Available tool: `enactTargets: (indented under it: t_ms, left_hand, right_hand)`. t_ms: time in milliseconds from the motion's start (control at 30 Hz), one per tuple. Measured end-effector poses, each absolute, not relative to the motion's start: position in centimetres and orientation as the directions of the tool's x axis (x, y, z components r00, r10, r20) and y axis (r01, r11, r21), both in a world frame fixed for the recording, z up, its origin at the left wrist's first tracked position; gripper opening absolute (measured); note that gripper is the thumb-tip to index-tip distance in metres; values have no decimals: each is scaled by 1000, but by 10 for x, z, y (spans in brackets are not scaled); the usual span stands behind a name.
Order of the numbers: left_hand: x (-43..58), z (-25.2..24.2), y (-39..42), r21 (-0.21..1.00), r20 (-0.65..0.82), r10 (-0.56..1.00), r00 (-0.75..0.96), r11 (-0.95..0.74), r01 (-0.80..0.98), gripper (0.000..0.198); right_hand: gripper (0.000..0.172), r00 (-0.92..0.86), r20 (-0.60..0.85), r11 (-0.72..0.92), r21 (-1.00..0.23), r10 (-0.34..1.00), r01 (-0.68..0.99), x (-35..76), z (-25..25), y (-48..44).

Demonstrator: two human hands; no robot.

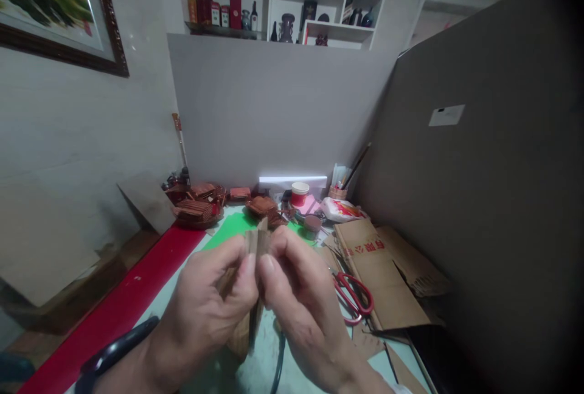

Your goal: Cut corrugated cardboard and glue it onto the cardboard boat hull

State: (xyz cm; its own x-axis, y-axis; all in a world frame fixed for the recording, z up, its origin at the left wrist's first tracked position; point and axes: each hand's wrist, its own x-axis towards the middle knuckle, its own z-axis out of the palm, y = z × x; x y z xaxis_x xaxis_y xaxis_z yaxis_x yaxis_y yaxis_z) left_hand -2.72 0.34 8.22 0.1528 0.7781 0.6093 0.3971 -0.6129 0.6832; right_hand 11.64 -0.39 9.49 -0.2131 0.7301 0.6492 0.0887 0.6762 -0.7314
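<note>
My left hand and my right hand meet at the middle of the view, thumbs and forefingers pinching a folded piece of brown cardboard. Its upper end pokes out above the fingertips. More of the brown piece hangs below and behind the hands, partly covered by the left fingers. Red-handled scissors lie to the right of my right hand, their blades mostly hidden. Green paper lies on the table just beyond the hands.
Cut cardboard with red print covers the table's right side. Stacks of reddish-brown pieces stand at the back left. A red-and-white tub and a brush holder stand at the back. Grey panels enclose the back and right.
</note>
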Motion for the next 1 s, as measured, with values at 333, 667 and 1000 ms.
enactTargets:
  t_ms: [333,667,1000]
  left_hand:
    - [-17,93,-1,920,391,910,137,-390,-37,27]
    - [-23,89,1,960,281,939,200,-272,-70,26]
    - [-24,95,4,901,408,909,82,-415,122,35]
  right_hand:
    - [25,-284,501,487,-865,818,-122,121,95,0]
    - [26,-323,437,357,-892,839,-278,121,98,5]
    - [23,-409,502,594,-794,762,130,131,109,1]
